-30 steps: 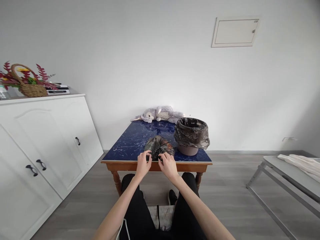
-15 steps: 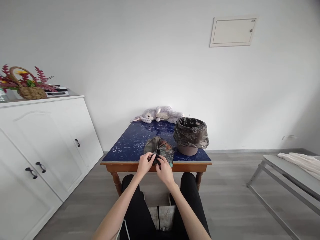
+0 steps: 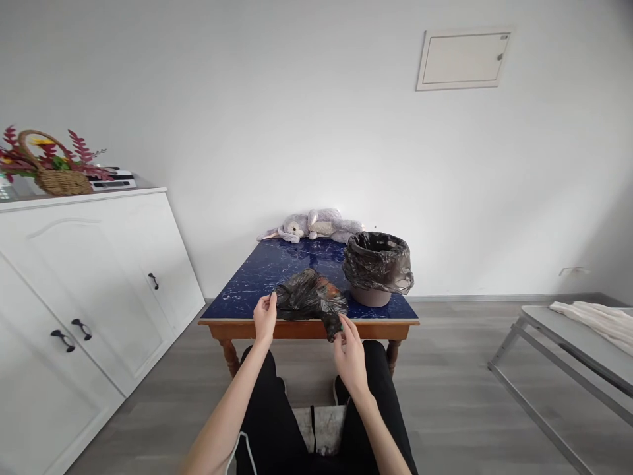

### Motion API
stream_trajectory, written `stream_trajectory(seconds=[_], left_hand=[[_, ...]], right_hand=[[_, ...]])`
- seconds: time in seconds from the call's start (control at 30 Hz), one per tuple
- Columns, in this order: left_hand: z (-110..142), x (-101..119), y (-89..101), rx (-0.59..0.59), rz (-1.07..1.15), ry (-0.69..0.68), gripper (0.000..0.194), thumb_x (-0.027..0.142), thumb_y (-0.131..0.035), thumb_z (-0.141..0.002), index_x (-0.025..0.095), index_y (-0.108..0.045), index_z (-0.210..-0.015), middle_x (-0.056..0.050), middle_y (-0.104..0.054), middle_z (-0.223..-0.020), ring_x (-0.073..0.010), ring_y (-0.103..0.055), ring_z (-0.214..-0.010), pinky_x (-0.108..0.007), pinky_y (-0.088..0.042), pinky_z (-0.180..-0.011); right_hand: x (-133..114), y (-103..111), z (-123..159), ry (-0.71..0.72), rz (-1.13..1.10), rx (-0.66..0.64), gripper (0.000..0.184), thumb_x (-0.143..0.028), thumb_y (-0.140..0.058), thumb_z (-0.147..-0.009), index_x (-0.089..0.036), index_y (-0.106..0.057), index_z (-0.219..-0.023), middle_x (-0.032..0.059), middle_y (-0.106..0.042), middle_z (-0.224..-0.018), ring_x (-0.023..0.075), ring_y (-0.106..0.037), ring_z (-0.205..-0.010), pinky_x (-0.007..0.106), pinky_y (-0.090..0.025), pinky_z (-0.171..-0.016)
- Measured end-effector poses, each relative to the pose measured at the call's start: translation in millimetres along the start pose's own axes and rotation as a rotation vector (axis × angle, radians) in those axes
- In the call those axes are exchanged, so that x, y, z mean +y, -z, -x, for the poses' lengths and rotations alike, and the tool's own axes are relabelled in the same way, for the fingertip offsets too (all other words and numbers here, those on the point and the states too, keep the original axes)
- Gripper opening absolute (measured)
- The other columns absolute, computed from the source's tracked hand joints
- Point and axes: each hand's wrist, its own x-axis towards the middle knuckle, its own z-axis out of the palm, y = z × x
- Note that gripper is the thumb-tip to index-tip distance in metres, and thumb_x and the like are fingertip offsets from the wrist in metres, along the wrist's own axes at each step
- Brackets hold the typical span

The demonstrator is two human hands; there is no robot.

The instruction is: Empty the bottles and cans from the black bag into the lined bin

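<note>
Together, the left hand [image 3: 265,319] and right hand [image 3: 351,356] pinch the black bag [image 3: 302,294], left and right, along the near edge of the blue surface [image 3: 244,280].

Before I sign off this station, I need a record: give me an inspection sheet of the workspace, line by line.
Surface: blue marbled tabletop.
Job's things: black bag near the front edge, something orange showing through; bin with dark liner folded over its rim.
Clutter: plush toy at the far edge.
Hands: left hand and right hand each grip the bag.
Cables: white cord-like strand by the left forearm; identity unclear.
Surroundings: white cabinet left, grey stand right.
</note>
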Motion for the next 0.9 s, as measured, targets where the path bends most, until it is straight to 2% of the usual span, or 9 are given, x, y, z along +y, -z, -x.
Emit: stream_trajectory(seconds=[0.13, 0.23, 0.3, 0.37, 0.43, 0.53, 0.63, 0.8, 0.9], left_hand=[[-1, 1, 9.5, 0.044, -0.030, -0.014, 0.035, 0.050, -0.059, -0.107, 0.017, -0.069, -0.110, -0.006, -0.073, -0.102, -0.0186, -0.072, -0.086, -0.037, -0.061, -0.078], [4, 7, 18.8, 0.066, -0.089, -0.094, 0.041, 0.057, -0.055, -0.105, 0.019, -0.067, -0.107, -0.009, -0.073, -0.099, -0.0240, -0.072, -0.089, -0.039, -0.060, -0.079], [11, 14, 25.5, 0.099, -0.146, -0.180, 0.040, 0.058, -0.052, -0.105, 0.020, -0.064, -0.113, -0.013, -0.070, -0.105, -0.0294, -0.070, -0.099, -0.044, -0.058, -0.087], [21, 22, 31.9, 0.106, -0.210, -0.282, 0.038, 0.053, -0.050, -0.105, 0.021, -0.061, -0.121, -0.016, -0.066, -0.114, -0.0320, -0.065, -0.109, -0.048, -0.053, -0.098], [32, 31, 36.7, 0.019, -0.274, -0.393, 0.030, 0.047, -0.049, -0.106, 0.024, -0.062, -0.121, -0.015, -0.066, -0.115, -0.0312, -0.064, -0.111, -0.048, -0.051, -0.102], [48, 41, 38.7, -0.246, -0.367, -0.550, 0.019, 0.040, -0.054, -0.105, 0.030, -0.069, -0.108, -0.008, -0.072, -0.107, -0.0280, -0.068, -0.107, -0.043, -0.053, -0.100], [60, 40, 34.0, -0.424, -0.460, -0.640, 0.020, 0.034, -0.054, -0.104, 0.032, -0.073, -0.101, -0.005, -0.077, -0.107, -0.0298, -0.067, -0.117, -0.047, -0.047, -0.109], [71, 26, 23.4, -0.446, -0.602, -0.653, 0.030, 0.025, -0.045, -0.105, 0.028, -0.074, -0.111, -0.013, -0.077, -0.114, -0.0381, -0.060, -0.125, -0.065, -0.035, -0.116], [74, 22, 18.0, -0.457, -0.651, -0.664, 0.033, 0.024, -0.042, -0.105, 0.026, -0.073, -0.118, -0.016, -0.075, -0.114, -0.0395, -0.060, -0.121, -0.067, -0.038, -0.112]], right_hand=[[-9, 23, 15, 0.039, -0.078, -0.134, 0.048, -0.033, -0.037, -0.110, -0.024, -0.057, -0.152, 0.0156, -0.060, -0.153, 0.0247, -0.076, -0.109, 0.037, -0.066, -0.087], [-15, 34, 23, 0.084, -0.117, -0.261, 0.039, -0.033, -0.044, -0.108, -0.028, -0.074, -0.132, 0.0108, -0.073, -0.135, 0.0246, -0.077, -0.106, 0.036, -0.066, -0.087], [-18, 37, 26, 0.103, -0.129, -0.311, 0.035, -0.033, -0.048, -0.106, -0.029, -0.077, -0.126, 0.0096, -0.076, -0.127, 0.0258, -0.077, -0.105, 0.037, -0.066, -0.087], [-21, 36, 27, 0.101, -0.134, -0.319, 0.036, -0.033, -0.048, -0.106, -0.029, -0.073, -0.133, 0.0108, -0.075, -0.128, 0.0256, -0.077, -0.099, 0.038, -0.066, -0.083], [-22, 32, 29, 0.094, -0.139, -0.306, 0.039, -0.033, -0.046, -0.107, -0.029, -0.067, -0.140, 0.0124, -0.072, -0.133, 0.0245, -0.077, -0.093, 0.039, -0.067, -0.081], [-23, 24, 33, 0.091, -0.147, -0.291, 0.040, -0.031, -0.044, -0.108, -0.030, -0.064, -0.143, 0.0131, -0.066, -0.144, 0.0231, -0.078, -0.092, 0.039, -0.067, -0.082], [-19, 17, 40, 0.085, -0.146, -0.281, 0.044, -0.028, -0.042, -0.107, -0.031, -0.062, -0.146, 0.0131, -0.062, -0.150, 0.0212, -0.078, -0.088, 0.038, -0.067, -0.083], [-9, 9, 49, 0.055, -0.130, -0.256, 0.048, -0.027, -0.043, -0.106, -0.031, -0.059, -0.151, 0.0149, -0.056, -0.157, 0.0214, -0.078, -0.088, 0.038, -0.068, -0.078], [-4, 6, 51, 0.008, -0.118, -0.189, 0.046, -0.029, -0.043, -0.106, -0.030, -0.059, -0.149, 0.0166, -0.053, -0.158, 0.0229, -0.077, -0.093, 0.038, -0.067, -0.077]])
